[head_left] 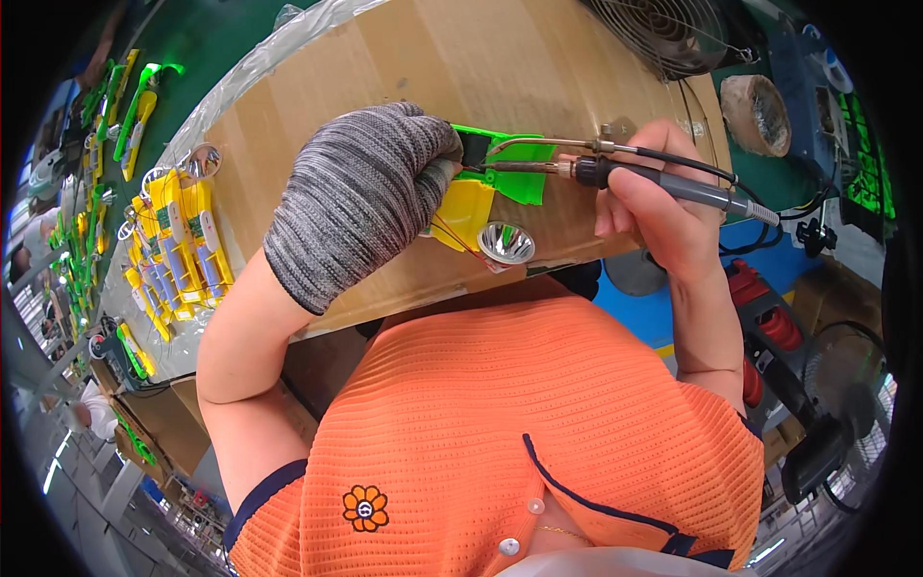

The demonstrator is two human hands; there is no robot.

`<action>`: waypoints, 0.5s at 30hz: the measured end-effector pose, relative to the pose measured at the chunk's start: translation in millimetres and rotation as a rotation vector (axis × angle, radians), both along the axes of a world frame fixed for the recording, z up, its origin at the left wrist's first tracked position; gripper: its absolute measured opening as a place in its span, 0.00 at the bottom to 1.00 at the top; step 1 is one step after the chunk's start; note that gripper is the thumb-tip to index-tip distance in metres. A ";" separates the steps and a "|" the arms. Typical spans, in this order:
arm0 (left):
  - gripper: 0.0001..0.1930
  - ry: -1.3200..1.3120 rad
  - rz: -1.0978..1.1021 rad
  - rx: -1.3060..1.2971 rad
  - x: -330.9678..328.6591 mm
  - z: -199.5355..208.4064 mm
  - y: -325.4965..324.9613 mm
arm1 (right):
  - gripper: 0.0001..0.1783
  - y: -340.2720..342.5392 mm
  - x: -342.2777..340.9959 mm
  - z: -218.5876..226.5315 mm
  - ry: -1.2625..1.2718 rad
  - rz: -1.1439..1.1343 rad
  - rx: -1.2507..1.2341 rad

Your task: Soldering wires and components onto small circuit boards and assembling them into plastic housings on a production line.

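Right hand closed around the soldering iron; gloved left hand clamped on the green plastic housing, centrally on the cardboard. Risk: leftward slip of the iron could burn gloved fingers.

No words or numbers can be read with certainty. The shirt bears a flower badge whose dark-and-white centre is too small to make out.
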State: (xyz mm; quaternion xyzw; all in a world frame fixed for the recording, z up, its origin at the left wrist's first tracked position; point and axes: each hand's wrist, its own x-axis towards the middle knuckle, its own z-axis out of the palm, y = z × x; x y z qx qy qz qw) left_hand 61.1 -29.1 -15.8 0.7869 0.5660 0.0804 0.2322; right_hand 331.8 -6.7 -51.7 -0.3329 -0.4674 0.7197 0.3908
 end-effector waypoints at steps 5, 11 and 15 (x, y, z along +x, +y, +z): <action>0.06 0.030 0.016 -0.025 2.4 1.4 1.2 | 0.08 -0.2 -1.7 7.2 -0.112 0.047 0.022; 0.07 0.032 0.012 -0.019 2.8 1.6 1.1 | 0.09 -1.4 -5.2 9.2 -0.145 0.048 0.058; 0.07 0.045 0.014 -0.016 3.7 1.0 1.4 | 0.09 -0.7 -5.2 11.9 -0.208 0.062 0.060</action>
